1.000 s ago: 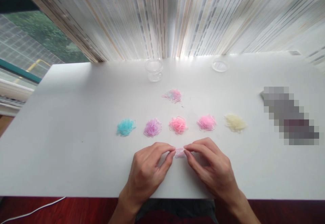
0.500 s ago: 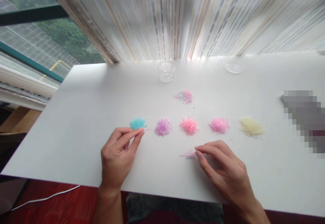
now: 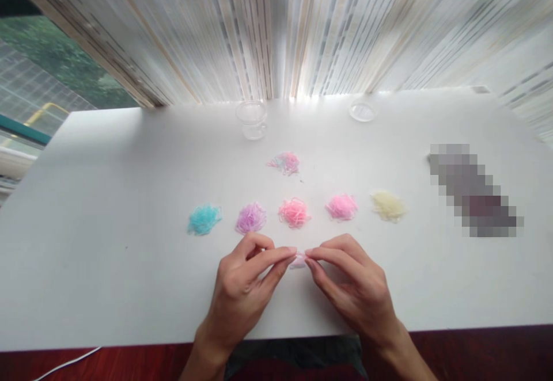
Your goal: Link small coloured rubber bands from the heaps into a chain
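Note:
My left hand (image 3: 250, 280) and my right hand (image 3: 352, 280) meet almost fingertip to fingertip near the front of the table. Both pinch, thumb against forefinger, at a thin pink elastic band (image 3: 300, 252) that shows in the small gap between them. Just under the fingertips lies a small pale-pink heap of bands (image 3: 297, 263), partly hidden. Behind the hands runs a row of heaps: blue bands (image 3: 204, 219), purple bands (image 3: 251, 217), coral-pink bands (image 3: 294, 213), pink bands (image 3: 341, 206) and pale yellow bands (image 3: 388, 206). A mixed-colour heap (image 3: 287, 163) sits farther back.
At the back of the white table (image 3: 129, 289) stand a clear round container (image 3: 253, 122) and, to its right, a flat clear lid (image 3: 362, 112). A blurred-out grey object (image 3: 470, 191) lies on the right. Striped curtains (image 3: 294, 30) hang along the rear edge.
My left hand has moved right from beside the blue heap, carrying a pink band to my right hand's fingertips. The camera view has shifted to the right.

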Motion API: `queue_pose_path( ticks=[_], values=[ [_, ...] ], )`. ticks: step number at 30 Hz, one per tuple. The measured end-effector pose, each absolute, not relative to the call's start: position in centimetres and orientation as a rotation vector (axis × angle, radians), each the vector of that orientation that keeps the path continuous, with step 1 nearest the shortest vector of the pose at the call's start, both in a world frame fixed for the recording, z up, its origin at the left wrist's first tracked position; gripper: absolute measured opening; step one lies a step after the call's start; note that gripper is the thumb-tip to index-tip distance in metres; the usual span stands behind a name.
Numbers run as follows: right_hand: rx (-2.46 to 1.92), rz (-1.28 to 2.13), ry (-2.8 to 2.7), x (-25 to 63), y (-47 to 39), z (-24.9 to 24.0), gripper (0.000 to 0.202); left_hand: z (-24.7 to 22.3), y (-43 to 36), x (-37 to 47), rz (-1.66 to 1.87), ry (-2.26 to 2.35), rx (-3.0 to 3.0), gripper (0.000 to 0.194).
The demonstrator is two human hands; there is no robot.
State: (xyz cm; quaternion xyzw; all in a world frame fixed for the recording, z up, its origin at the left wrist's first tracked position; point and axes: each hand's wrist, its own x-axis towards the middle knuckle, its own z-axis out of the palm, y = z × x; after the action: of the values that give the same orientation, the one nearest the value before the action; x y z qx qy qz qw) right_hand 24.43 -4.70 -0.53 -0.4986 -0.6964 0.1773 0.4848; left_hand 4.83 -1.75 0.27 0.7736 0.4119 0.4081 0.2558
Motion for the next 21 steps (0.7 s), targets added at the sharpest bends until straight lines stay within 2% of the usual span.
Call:
queue_pose_path(
  ticks=[16,21],
  values=[
    [-1.49,0.213,-1.653,24.0,-2.0,1.1,0.008,-1.0,-2.4,4.4,1.002,1.231,2.193,0.021],
    [-1.585,0.259,-1.66,23.7,-0.8,0.8,0.008,-1.0,-2.5,4.4,0.986,1.23,2.192,0.02]
  ],
)
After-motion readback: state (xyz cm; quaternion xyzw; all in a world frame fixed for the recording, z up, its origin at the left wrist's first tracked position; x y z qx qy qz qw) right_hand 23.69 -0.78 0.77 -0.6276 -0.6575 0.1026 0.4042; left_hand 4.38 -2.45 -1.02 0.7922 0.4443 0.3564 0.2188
